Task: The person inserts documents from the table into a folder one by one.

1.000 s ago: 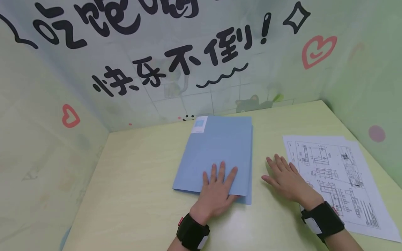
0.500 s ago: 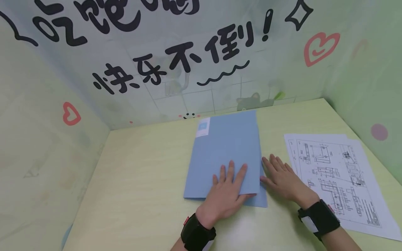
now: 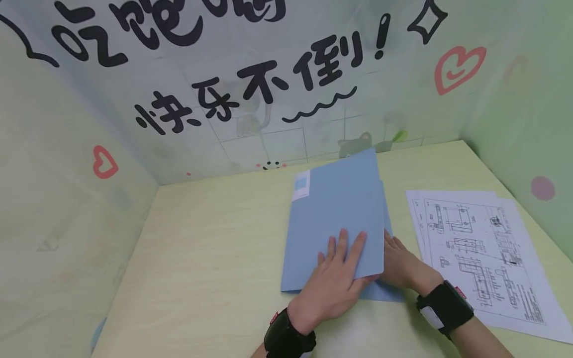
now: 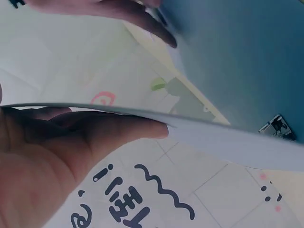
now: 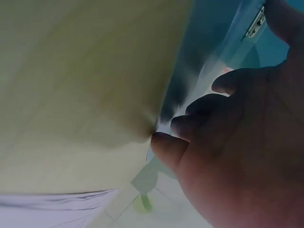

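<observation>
Head view: I see the blue folder [image 3: 333, 211] on the table [image 3: 215, 243], long axis running front to back; left hand [image 3: 333, 283] pinches its lifted cover, right hand [image 3: 403, 266], gripping nothing visible, reaches under from the open right side

On the far wall [image 3: 286, 144], I can read large black Chinese characters [image 3: 257, 69]: "快乐不倒!" Above runs a line beginning "吃饱", the rest partly cut off. The print on the folder [image 3: 340, 209]'s white label [image 3: 301, 185] is too small to read, as are the notes on the sheets [image 3: 483, 258] at right.
</observation>
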Demonstrator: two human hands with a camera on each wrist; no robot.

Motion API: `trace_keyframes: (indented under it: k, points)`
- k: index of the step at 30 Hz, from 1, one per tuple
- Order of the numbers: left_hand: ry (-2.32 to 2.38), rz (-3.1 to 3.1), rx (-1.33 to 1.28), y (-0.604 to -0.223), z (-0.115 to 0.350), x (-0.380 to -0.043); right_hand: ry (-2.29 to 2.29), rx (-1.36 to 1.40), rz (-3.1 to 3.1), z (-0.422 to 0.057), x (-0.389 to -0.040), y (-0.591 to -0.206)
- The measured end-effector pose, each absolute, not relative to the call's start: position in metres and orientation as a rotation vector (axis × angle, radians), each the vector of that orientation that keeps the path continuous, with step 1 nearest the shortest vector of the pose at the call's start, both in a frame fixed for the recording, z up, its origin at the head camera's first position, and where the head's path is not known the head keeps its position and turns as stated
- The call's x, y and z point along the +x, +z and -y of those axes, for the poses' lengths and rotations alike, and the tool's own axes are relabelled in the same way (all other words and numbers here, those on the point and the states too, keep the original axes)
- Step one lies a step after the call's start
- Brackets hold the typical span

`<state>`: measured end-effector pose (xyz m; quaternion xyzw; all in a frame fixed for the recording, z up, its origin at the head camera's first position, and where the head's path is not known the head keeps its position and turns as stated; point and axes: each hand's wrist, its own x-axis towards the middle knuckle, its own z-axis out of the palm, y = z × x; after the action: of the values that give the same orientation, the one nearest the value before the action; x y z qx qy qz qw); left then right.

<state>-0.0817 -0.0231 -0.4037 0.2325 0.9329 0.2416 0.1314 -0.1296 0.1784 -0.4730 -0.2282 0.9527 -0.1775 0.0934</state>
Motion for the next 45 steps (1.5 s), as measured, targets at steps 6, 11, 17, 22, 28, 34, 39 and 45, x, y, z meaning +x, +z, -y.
trace_keyframes:
  k: [6, 11, 17, 22, 28, 34, 39, 45]
  points:
    - [0.933, -2.615, 0.664, -0.391, 0.033, -0.079, -0.479, -0.650, -2.795, -0.179, -0.131, -0.470]
    - [1.103, -2.588, 0.647, -0.379, 0.046, -0.080, -0.523, -0.622, -2.790, -0.180, -0.132, -0.469]
    - [1.223, -2.611, 0.644, -0.371, 0.063, -0.080, -0.546, -0.613, -2.793, -0.181, -0.132, -0.470]
    - [1.297, -2.624, 0.654, -0.367, 0.081, -0.082, -0.577, -0.610, -2.779, -0.184, -0.131, -0.470]
    - [1.312, -2.720, 0.895, -0.362, 0.103, -0.087, -0.614, -0.626, -2.756, -0.188, -0.131, -0.468]
    - [1.437, -2.754, 1.103, -0.360, 0.124, -0.088, -0.631, -0.609, -2.722, -0.191, -0.132, -0.468]
    - [1.547, -2.794, 1.135, -0.359, 0.139, -0.089, -0.652, -0.600, -2.693, -0.193, -0.132, -0.466]
    - [1.604, -2.905, 1.240, -0.362, 0.160, -0.091, -0.650, -0.597, -2.675, -0.196, -0.133, -0.464]
